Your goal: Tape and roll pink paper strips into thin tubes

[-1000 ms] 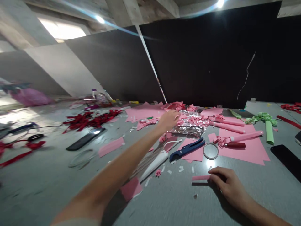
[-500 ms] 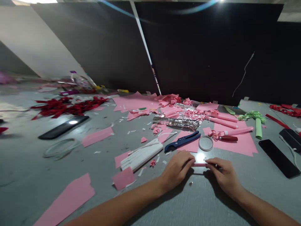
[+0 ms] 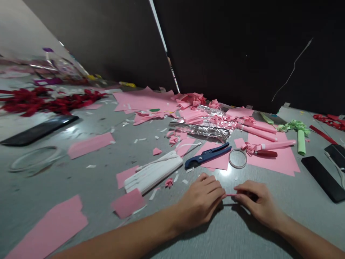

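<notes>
A thin pink paper strip (image 3: 231,195) is stretched level between my two hands, just above the grey table. My left hand (image 3: 203,198) is closed on its left end, the fingers curled over and hiding that part. At the other end, my right hand (image 3: 257,201) pinches the strip between thumb and index finger. Beyond the hands lie a roll of tape (image 3: 237,158) and a blue-handled cutting tool (image 3: 207,155). A small pink paper curl (image 3: 169,183) lies left of my left hand.
A white bundle (image 3: 153,172) and cut pink paper pieces (image 3: 91,145) are on the left. Crumpled foil (image 3: 202,130) and pink paper tubes (image 3: 279,144) lie farther back. A black phone (image 3: 322,178) is at right, and a dark panel (image 3: 215,46) rises behind.
The view has shifted, so left-side objects sit farther left. Between my hands the strip now looks thinner, its face turned. My left hand is curled more over its end.
</notes>
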`<state>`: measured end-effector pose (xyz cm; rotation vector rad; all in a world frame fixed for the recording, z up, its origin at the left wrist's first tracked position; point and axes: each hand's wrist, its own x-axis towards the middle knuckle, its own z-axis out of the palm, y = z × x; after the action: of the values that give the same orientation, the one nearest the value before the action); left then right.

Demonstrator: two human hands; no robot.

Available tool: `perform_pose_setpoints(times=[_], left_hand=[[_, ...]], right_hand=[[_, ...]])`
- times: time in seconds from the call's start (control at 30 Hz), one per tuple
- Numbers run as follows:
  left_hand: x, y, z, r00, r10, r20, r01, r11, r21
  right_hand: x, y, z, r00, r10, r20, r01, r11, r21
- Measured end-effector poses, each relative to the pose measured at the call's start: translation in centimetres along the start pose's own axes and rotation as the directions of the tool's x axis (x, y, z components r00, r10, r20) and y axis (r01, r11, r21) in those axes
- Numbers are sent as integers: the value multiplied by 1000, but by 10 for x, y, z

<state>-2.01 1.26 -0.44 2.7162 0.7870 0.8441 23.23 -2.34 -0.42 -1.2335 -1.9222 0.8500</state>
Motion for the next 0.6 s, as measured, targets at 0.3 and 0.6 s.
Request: perform_pose_setpoints(times=[0.3, 0.6], left_hand=[[-1, 0, 0, 997, -67, -24, 65, 994, -93], [0, 0, 0, 989, -51, -137, 30, 988, -152]], right_hand=[[-1, -5, -3, 998, -63, 13, 64, 996, -67], [2, -2, -2, 999, 12, -39, -11, 999, 46]])
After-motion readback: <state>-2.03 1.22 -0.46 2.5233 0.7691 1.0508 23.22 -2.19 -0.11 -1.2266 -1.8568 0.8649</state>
